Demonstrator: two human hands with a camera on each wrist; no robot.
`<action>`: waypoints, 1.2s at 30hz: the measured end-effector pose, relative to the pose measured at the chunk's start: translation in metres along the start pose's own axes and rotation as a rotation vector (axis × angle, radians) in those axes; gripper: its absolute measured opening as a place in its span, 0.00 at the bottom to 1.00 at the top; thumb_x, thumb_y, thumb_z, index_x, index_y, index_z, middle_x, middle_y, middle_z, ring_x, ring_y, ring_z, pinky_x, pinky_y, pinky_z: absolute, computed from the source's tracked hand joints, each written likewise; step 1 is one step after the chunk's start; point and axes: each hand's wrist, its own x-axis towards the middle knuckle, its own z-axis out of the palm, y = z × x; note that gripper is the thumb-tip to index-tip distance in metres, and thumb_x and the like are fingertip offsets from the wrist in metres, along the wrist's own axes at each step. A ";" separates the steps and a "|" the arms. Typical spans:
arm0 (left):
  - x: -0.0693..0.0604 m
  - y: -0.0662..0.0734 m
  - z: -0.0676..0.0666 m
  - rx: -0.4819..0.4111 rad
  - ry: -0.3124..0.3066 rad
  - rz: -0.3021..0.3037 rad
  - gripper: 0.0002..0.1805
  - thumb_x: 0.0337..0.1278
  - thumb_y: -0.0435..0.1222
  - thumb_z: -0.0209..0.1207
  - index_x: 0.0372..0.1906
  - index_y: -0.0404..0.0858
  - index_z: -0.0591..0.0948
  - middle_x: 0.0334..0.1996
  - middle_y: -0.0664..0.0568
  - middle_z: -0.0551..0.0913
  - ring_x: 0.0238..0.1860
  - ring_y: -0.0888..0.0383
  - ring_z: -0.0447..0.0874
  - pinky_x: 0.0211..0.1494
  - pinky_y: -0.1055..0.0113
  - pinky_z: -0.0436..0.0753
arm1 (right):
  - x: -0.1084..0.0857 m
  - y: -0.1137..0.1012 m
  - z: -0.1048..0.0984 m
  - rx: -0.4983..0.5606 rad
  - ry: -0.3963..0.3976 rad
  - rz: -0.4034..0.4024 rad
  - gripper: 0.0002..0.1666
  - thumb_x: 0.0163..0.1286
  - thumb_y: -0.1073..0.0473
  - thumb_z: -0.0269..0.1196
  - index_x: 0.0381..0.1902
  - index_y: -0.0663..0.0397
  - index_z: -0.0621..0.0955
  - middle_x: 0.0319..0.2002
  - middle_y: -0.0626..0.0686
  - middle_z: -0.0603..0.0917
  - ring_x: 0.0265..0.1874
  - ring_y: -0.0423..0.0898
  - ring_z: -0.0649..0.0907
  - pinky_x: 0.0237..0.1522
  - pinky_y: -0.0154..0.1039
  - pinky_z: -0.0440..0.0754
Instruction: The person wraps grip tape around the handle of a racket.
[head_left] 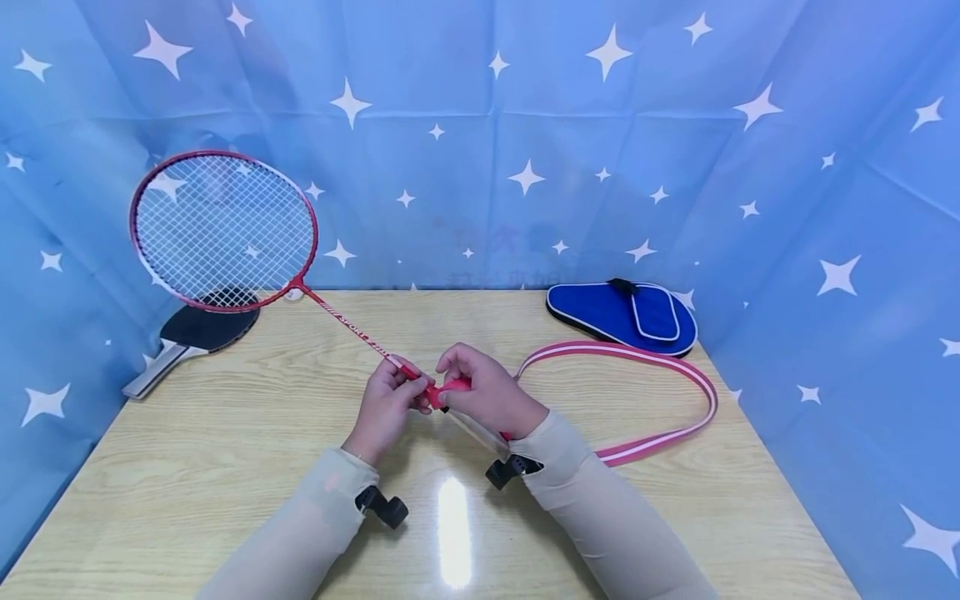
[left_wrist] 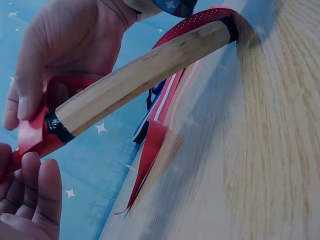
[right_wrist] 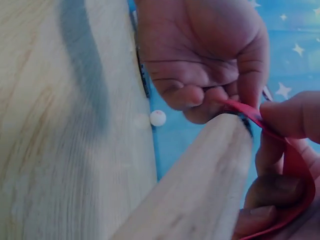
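Observation:
A red and white badminton racket (head_left: 347, 323) slants up to the left, its strung head raised in front of the curtain. My left hand (head_left: 381, 408) pinches it where the shaft meets the handle. The handle (left_wrist: 145, 77) is bare wood with black bands at both ends. Red grip tape (left_wrist: 32, 134) lies around the handle's upper end, and my right hand (head_left: 483, 392) pinches it there between thumb and fingers. From that hand the tape runs off in a long loose loop on the right of the table, its pink side with a white stripe showing.
A black table tennis bat (head_left: 206, 327) lies at the back left, partly behind the racket head. Near it is a white ball (right_wrist: 158, 118). The blue bat case (head_left: 652, 312) rests at the back right of the wooden table (head_left: 247, 467). A starry blue curtain (head_left: 450, 75) surrounds it.

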 end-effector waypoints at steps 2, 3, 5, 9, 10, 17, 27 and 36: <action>-0.002 0.001 0.000 0.005 -0.006 0.004 0.03 0.72 0.24 0.52 0.45 0.29 0.71 0.35 0.49 0.85 0.28 0.60 0.84 0.33 0.68 0.87 | -0.001 0.000 0.001 -0.017 0.013 0.010 0.19 0.67 0.70 0.66 0.55 0.62 0.76 0.34 0.52 0.82 0.32 0.47 0.81 0.37 0.35 0.81; -0.002 0.002 0.000 0.005 -0.010 0.006 0.03 0.73 0.24 0.52 0.45 0.28 0.71 0.35 0.49 0.86 0.28 0.60 0.84 0.33 0.68 0.87 | -0.001 -0.001 0.002 -0.025 0.020 0.013 0.19 0.67 0.70 0.66 0.55 0.62 0.77 0.34 0.52 0.82 0.32 0.47 0.81 0.37 0.34 0.81; -0.004 0.003 -0.001 0.004 -0.021 0.009 0.04 0.73 0.25 0.50 0.46 0.25 0.71 0.35 0.49 0.86 0.26 0.61 0.83 0.31 0.68 0.87 | -0.002 -0.002 0.003 -0.034 0.030 0.017 0.19 0.67 0.71 0.67 0.55 0.61 0.77 0.34 0.52 0.82 0.32 0.47 0.80 0.36 0.34 0.81; -0.004 0.005 -0.002 0.019 -0.024 0.003 0.04 0.73 0.25 0.51 0.45 0.25 0.72 0.33 0.51 0.87 0.23 0.62 0.80 0.28 0.70 0.84 | -0.003 -0.004 0.004 -0.048 0.041 0.019 0.19 0.67 0.70 0.68 0.53 0.55 0.77 0.34 0.51 0.81 0.32 0.46 0.80 0.36 0.34 0.81; -0.004 0.005 -0.002 0.031 -0.022 0.003 0.03 0.73 0.25 0.51 0.44 0.26 0.73 0.33 0.52 0.87 0.22 0.62 0.79 0.27 0.71 0.83 | -0.003 -0.005 0.004 -0.053 0.043 0.016 0.19 0.67 0.70 0.68 0.52 0.54 0.77 0.33 0.51 0.81 0.32 0.46 0.80 0.36 0.34 0.81; -0.003 0.011 -0.004 0.083 -0.008 -0.026 0.02 0.72 0.24 0.53 0.41 0.28 0.76 0.32 0.49 0.89 0.20 0.62 0.81 0.24 0.72 0.81 | -0.002 -0.004 0.005 -0.103 0.036 -0.007 0.19 0.67 0.69 0.68 0.53 0.56 0.77 0.32 0.50 0.81 0.30 0.45 0.79 0.35 0.34 0.80; -0.002 0.013 -0.004 0.066 -0.058 -0.073 0.07 0.75 0.24 0.49 0.49 0.21 0.70 0.38 0.42 0.89 0.28 0.60 0.87 0.34 0.67 0.90 | -0.001 -0.006 0.001 -0.114 0.008 0.081 0.21 0.70 0.66 0.69 0.57 0.48 0.76 0.42 0.50 0.86 0.39 0.45 0.85 0.45 0.40 0.86; -0.002 0.012 -0.006 0.063 -0.085 -0.077 0.02 0.76 0.24 0.48 0.45 0.30 0.71 0.39 0.42 0.89 0.29 0.60 0.87 0.35 0.67 0.90 | -0.001 -0.002 -0.003 -0.054 -0.080 0.151 0.25 0.74 0.61 0.68 0.65 0.54 0.74 0.42 0.50 0.92 0.42 0.44 0.89 0.50 0.42 0.84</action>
